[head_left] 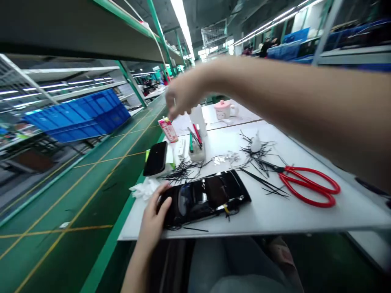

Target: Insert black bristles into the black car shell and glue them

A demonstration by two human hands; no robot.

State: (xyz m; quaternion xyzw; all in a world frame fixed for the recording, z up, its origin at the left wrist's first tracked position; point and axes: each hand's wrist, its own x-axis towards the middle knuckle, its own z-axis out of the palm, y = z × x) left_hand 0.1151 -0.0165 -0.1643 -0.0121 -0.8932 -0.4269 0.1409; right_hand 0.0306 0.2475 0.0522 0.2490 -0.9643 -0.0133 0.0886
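My left hand [155,209] grips one end of a glossy black model car [207,193], its thumb and fingers around that end. The car rests on the white table near the front edge, and a small yellow piece [226,208] shows at its side. My right hand [185,93] is raised across the table at the far left, fingers curled downward. Its fingertips are close to the top of a pink and white drink carton [169,131]; touching or apart, I cannot tell. What those fingers hold, if anything, is hidden.
Red-handled scissors [308,183] lie right of the car. Around are black strips [183,171], a phone [155,158], crumpled tissue [145,189], a pen holder [197,152], a small white bottle [255,143] and a pink-lidded mug [222,110]. A green conveyor [100,187] runs along the left.
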